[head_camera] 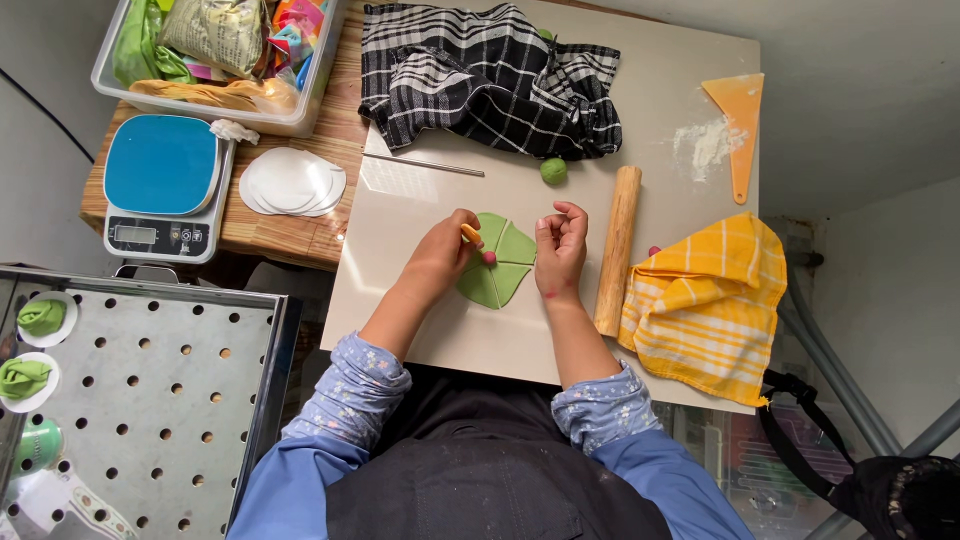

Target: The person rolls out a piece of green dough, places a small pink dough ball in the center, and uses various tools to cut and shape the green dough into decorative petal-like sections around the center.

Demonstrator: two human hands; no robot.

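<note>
One flat green dough disc (497,275) lies on the pale work board (400,300), near its front edge, directly between the two hands. Creases radiate from about its centre, where a small pink bit (490,258) sits. Disc roughly round, slightly longer toward the near-left; no strong long axis.

Left hand (440,258): resting on the disc's left edge, fingers closed around a short orange tool (471,235), tip angled toward the pink bit. This hand is the nearer one to the centre mark. Wrist low, forearm running in from lower left.

Right hand (560,245): just beside the disc's right edge, fingers curled loosely inward, thumb near fingertips; whether they pinch anything, cannot tell. Palm turned toward the disc.

Surroundings: wooden rolling pin (618,250) right of the right hand, long axis running away from the body. Yellow checked cloth (705,310) beyond it. Small green dough ball (553,171) farther up the board, below a black-and-white plaid cloth (490,75). Orange scraper (738,125) and a flour patch (703,145) at far right. Blue kitchen scale (160,185) and a stack of white paper rounds (292,182) at left; perforated metal tray (150,400) at near left.
</note>
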